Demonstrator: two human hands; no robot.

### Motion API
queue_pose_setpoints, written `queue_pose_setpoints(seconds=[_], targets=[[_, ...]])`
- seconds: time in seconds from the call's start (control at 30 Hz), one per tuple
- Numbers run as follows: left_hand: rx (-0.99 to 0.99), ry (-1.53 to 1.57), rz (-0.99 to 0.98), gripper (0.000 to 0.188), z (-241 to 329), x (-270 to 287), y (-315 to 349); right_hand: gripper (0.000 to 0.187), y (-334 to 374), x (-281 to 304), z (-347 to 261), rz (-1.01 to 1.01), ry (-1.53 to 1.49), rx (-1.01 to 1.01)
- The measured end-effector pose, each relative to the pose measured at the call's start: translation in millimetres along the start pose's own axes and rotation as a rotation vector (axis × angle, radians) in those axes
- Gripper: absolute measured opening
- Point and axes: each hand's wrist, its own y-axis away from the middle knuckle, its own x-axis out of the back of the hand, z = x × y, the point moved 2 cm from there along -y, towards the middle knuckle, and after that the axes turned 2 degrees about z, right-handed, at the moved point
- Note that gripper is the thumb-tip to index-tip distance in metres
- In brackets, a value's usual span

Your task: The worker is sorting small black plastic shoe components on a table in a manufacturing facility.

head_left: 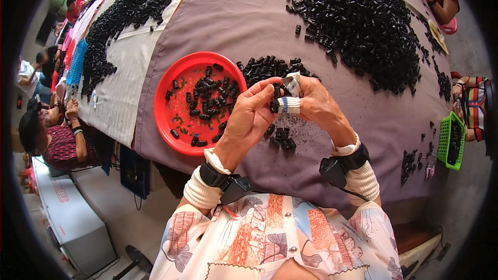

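Observation:
My left hand (248,120) and my right hand (322,105) meet above the cloth-covered table, fingers closed around a small black plastic cylinder (278,91). My left fingertips pinch it from one side, and my right fingers press from the other. A striped white cloth cover (289,105) wraps one right finger, and a pale wrap (292,84) covers another fingertip or the thumb. To the left of my hands, a round red tray (165,119) holds many black cylinders and some greenish scraps. Just beyond my fingers lies a heap of black cylinders (267,68); a smaller cluster (282,140) sits nearer me.
A large pile of black cylinders (358,26) spreads across the far right, another (129,13) at far left. Dark crumbs dot the cloth (311,150). A green basket (449,142) stands at the right edge near a person in stripes. Other people work around the table.

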Motion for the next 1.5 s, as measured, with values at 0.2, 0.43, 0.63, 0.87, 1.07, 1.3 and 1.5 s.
queue_pose_setpoints(seconds=[0.2, 0.43, 0.63, 0.87, 1.07, 1.3, 1.5], targets=[[-0.037, -0.187, 0.018, 0.021, 3, -3, 0, 0.027, 1, -4, -2, -0.021, -0.081, 0.023], [-0.044, -0.112, 0.051, 0.021, 2, 0, 0, 0.028, 1, -5, -3, 0.013, -0.071, 0.004], [-0.018, -0.078, 0.004, 0.023, 4, 4, 4, 0.031, -2, -4, 5, -0.024, 0.102, -0.039], [-0.008, -0.098, 0.001, 0.022, 4, 1, 5, 0.035, -5, -3, 6, -0.024, 0.234, 0.122], [-0.017, -0.118, 0.008, 0.022, 3, 2, 4, 0.035, -7, -4, 9, -0.044, 0.268, 0.151], [-0.023, -0.121, 0.013, 0.021, 2, 4, 3, 0.033, -9, -2, 21, -0.033, 0.311, 0.181], [-0.026, -0.132, 0.031, 0.021, 1, 3, 3, 0.034, -6, -2, 20, -0.034, 0.297, 0.16]])
